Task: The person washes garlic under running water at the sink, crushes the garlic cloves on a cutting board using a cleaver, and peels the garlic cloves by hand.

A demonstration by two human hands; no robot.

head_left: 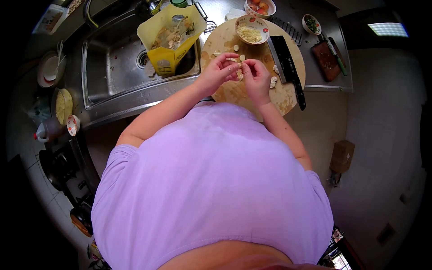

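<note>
Over a round wooden cutting board (pixel 288 96), my left hand (pixel 219 72) and my right hand (pixel 256 80) meet fingertip to fingertip. Both pinch what looks like a garlic clove (pixel 240 65), mostly hidden by the fingers. Several pale cloves lie on the board around them, one garlic clove (pixel 236 47) just beyond my left fingers and another garlic piece (pixel 273 82) right of my right hand. A black cleaver (pixel 284 58) rests on the board's right side, handle toward me. At the board's far edge stands a patterned bowl (pixel 252 29) of chopped garlic.
Left of the board is a steel sink (pixel 114 58), with a yellow bag (pixel 162 60) of scraps standing at its right side. A small bowl of chopped greens (pixel 311 23) and a brown board (pixel 326 63) with a green-handled knife (pixel 338 58) are at right. A bowl of reddish produce (pixel 260 8) stands behind.
</note>
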